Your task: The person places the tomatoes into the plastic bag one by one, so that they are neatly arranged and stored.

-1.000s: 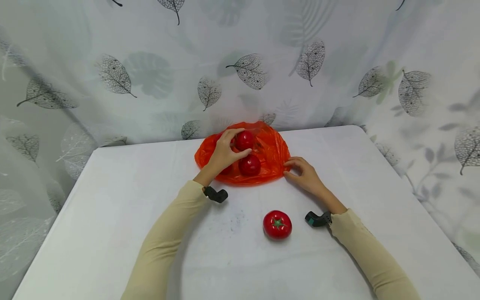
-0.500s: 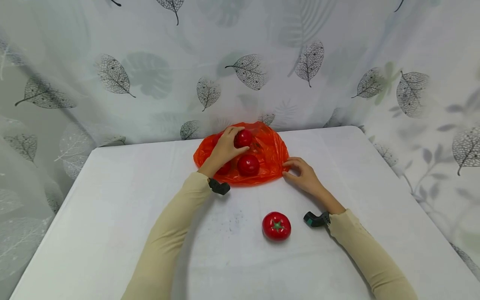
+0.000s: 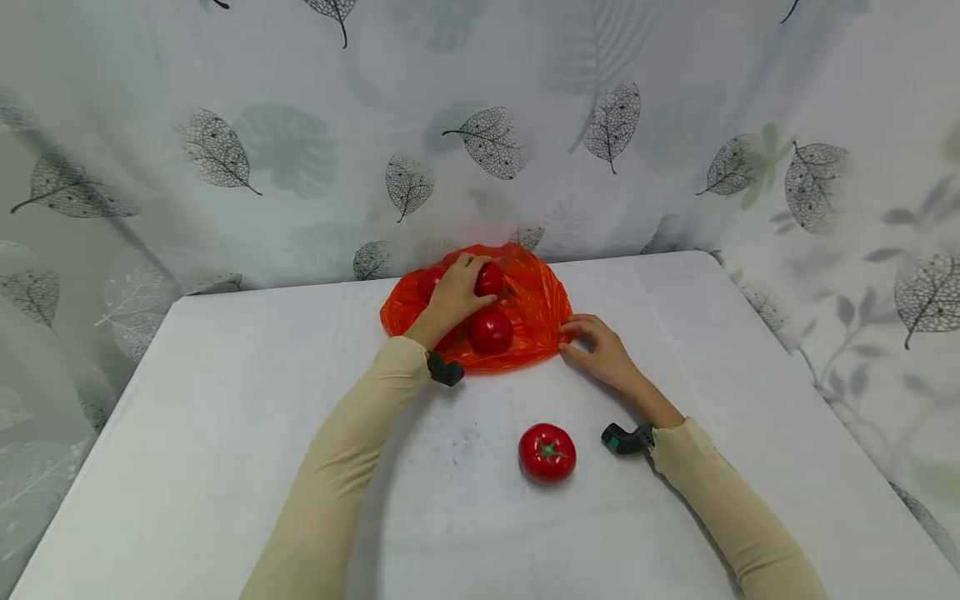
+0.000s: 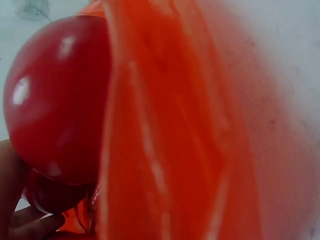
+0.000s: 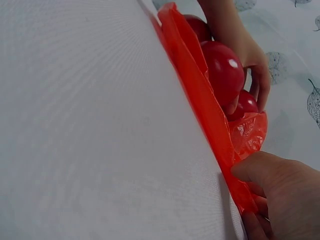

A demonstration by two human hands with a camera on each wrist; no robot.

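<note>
An orange-red plastic bag point(image 3: 546, 304) lies spread at the table's far edge with several red tomatoes on or in it. My left hand point(image 3: 454, 293) reaches over the bag, its fingers and thumb curved round a tomato point(image 3: 489, 278) at the back. Just in front of that hand sits another tomato point(image 3: 491, 331), large and shiny in the left wrist view point(image 4: 60, 100). At the bag's right edge, my right hand point(image 3: 602, 350) pinches the plastic between thumb and fingers, as the right wrist view shows. One tomato point(image 3: 547, 452) with a green star-shaped top stands alone nearer the front.
A white cloth covers the table point(image 3: 247, 433). Behind it hangs a pale curtain point(image 3: 315, 225) with a leaf pattern, close to the bag's back side. Dark wrist cameras point(image 3: 446, 369) are strapped at both sleeve cuffs.
My left hand has shifted slightly right over the bag and closer round the back tomato. The right hand stays at the bag's edge. The whole head view has drifted a little.
</note>
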